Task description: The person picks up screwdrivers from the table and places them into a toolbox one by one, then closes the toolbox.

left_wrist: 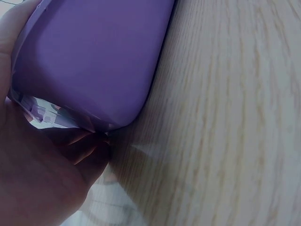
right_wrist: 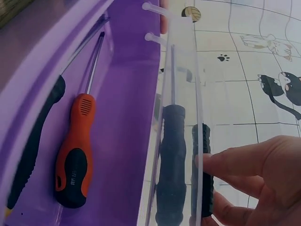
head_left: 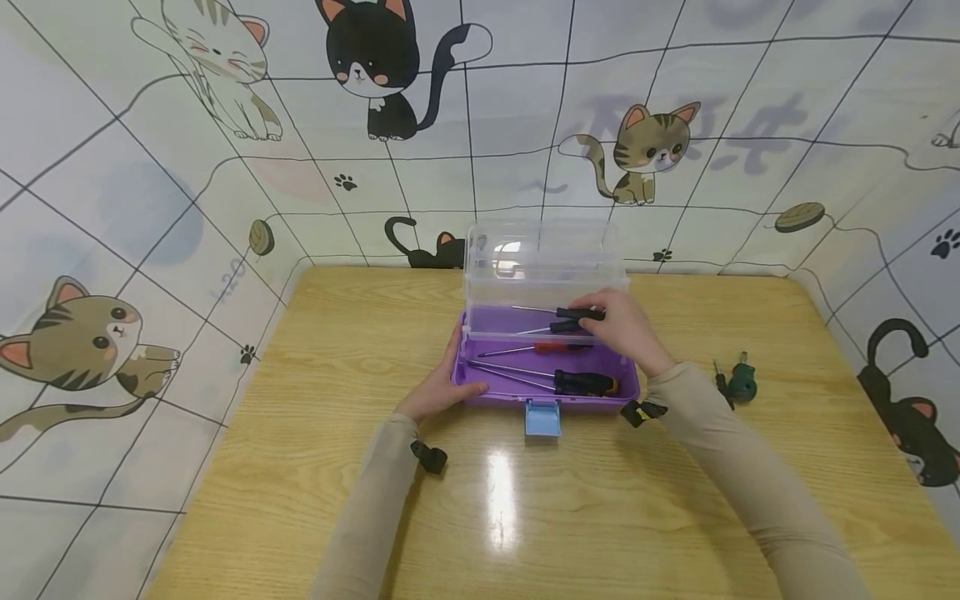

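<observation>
Thumb and fingers of the right hand (head_left: 626, 327) are pinching a slim black-handled screwdriver (head_left: 583, 314) by its handle, at the back of the purple toolbox (head_left: 495, 402), where the clear lid (head_left: 545, 258) is standing open. The handle is lying to the left of the palm, its shaft pointing left, so the long axis is running nearly parallel to the toolbox's long side. In the right wrist view, the lid's edge is crossing in front of part of that handle. The left hand (head_left: 438, 388) is grasping the toolbox's left end, near the shaft's tip side but farther from the handle than the right.
</observation>
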Demonstrator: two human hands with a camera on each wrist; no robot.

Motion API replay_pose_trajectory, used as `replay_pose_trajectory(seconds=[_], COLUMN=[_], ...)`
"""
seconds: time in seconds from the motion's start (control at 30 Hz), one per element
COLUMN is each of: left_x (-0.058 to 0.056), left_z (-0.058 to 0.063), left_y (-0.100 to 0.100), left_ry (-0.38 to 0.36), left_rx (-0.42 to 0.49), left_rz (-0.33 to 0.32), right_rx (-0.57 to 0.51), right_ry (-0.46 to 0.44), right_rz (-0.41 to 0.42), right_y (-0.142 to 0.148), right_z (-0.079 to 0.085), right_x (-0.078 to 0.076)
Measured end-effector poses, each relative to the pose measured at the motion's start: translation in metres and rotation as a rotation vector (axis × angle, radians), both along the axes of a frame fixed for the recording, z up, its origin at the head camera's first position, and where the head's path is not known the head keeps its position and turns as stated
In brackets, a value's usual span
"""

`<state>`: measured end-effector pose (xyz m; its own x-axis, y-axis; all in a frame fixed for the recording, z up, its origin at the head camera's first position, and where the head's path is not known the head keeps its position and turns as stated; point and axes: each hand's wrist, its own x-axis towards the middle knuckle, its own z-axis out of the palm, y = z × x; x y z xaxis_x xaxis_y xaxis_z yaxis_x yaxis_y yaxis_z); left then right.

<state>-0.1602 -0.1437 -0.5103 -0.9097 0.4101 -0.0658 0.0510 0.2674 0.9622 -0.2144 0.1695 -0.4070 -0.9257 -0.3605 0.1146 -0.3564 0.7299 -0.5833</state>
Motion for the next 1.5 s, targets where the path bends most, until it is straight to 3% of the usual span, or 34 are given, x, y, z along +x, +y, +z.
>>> replay_pose_trajectory(seconds=[0.5, 0.73, 1.5], left_x=[0.001, 0.003, 0.003], left_z=[0.002, 0.003, 0.003], left_y=[0.002, 0.000, 0.001], left_ry=[-0.005, -0.032, -0.025], left_rx=[0.045, 0.015, -0.046], left_rz=[0.003, 0.002, 0.014], right_rx=[-0.085, -0.143, -0.112], right_ry=[0.009, 0.030, -0.011], right_rz=[-0.066, -0.083, -0.085], right_y=[0.008, 0.024, 0.027], right_z=[0.002, 0.003, -0.002], right_x=[0.012, 0.021, 0.024])
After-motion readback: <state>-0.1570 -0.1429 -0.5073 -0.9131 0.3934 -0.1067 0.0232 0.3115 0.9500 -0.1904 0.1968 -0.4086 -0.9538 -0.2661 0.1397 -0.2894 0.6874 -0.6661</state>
